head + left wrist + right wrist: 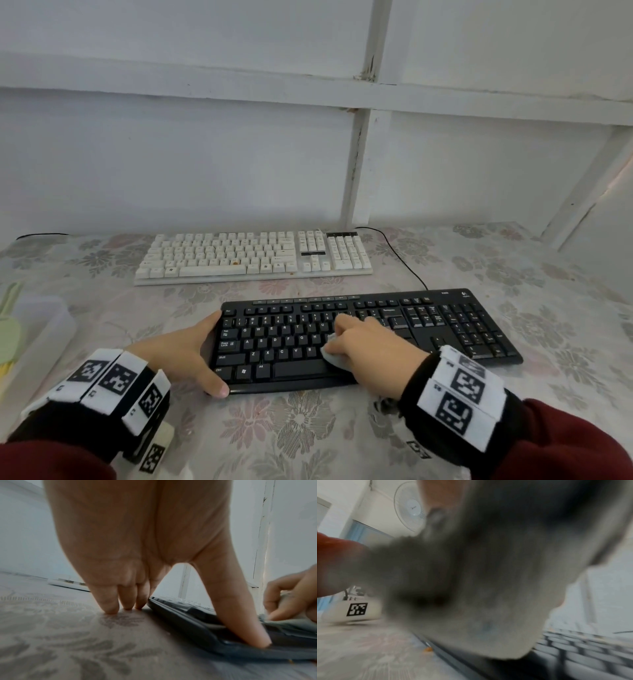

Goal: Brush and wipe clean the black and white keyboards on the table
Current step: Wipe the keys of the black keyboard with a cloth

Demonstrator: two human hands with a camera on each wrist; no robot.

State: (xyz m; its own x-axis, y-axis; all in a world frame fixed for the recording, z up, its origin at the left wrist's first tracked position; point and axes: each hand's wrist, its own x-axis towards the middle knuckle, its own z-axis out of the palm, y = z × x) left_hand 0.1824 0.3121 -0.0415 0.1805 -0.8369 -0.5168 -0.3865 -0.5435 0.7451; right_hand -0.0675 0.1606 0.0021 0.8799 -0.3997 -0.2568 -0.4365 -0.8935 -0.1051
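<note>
Keyboards — one black point(370, 334), one white point(253, 255).

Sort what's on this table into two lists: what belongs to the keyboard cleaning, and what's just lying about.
Part of the job:
- black keyboard, steadied at its left end by the left hand
- cloth, pressed on its keys by the right hand
- white keyboard, behind it, untouched

Just lying about:
- clear plastic box at the left table edge
- floral tablecloth
</note>
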